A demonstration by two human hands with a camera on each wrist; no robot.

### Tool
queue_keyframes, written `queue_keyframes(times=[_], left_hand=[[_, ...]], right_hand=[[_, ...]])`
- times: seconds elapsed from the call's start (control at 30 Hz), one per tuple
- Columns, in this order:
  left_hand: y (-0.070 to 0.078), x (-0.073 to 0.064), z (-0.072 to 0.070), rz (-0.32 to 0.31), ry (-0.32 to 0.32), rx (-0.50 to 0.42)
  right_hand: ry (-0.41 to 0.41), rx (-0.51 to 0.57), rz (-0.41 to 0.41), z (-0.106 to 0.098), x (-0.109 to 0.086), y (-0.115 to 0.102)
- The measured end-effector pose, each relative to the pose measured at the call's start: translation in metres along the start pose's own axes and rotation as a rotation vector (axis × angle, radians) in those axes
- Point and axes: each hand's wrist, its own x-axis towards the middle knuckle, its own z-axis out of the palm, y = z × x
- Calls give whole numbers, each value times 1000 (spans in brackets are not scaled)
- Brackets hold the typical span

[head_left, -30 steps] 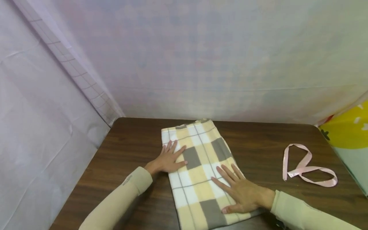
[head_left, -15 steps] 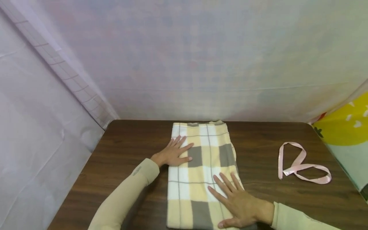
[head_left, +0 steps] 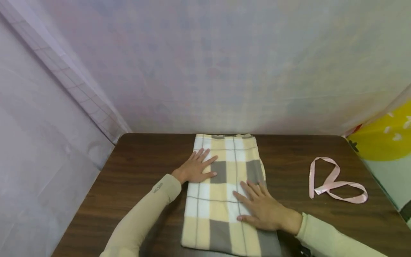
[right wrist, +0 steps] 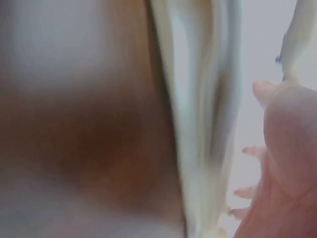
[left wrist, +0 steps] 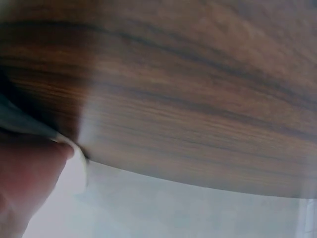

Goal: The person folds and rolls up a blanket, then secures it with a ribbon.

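Both hands flat, fingers spread, grip released: neither one pinches or clasps anything. Left hand (head_left: 196, 167) rests on the left edge of a yellow, white and grey checked soft cloth (head_left: 221, 205), towards its far end, thumb reaching inward across the fabric. Right hand (head_left: 263, 210) lies on the same cloth, nearer the wearer, over its right side; fingers spread, pointing away and to the left. So the cloth is directly under both palms, running lengthwise between them: one end beyond the left fingertips, the other on the wearer's side of the right hand. Right wrist view has pale layered folds beside that hand, blurred. Under the cloth and around both hands: dark brown wood-grain table (head_left: 141, 167). Shiny pink ribbon (head_left: 328, 186) lies in two loose loops to the right of the right hand, well apart from it. Pale long sleeves (head_left: 144, 212) run back from both wrists, dark lettering by the left cuff. Beyond the hands, a pale, faintly checked fabric backdrop (head_left: 205, 71) rises behind the table; far right of the right hand, a yellow printed patch (head_left: 382, 137).
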Motion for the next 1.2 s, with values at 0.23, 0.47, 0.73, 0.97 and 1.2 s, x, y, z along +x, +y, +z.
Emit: queue_keyframes(times=[0.23, 0.47, 0.73, 0.97, 1.2], left_hand=[[35, -19, 4, -36, 8, 95], [73, -71, 22, 167, -10, 123], [72, -121, 42, 308, 36, 143], [72, -149, 47, 418, 60, 200], [75, -165, 52, 482, 101, 355]], right_hand=[[-59, 105, 155, -6, 26, 44], [-25, 109, 181, -2, 25, 54], [-53, 69, 188, -5, 22, 49], [-122, 99, 34, -18, 2, 25], [-188, 123, -108, -25, -26, -4]])
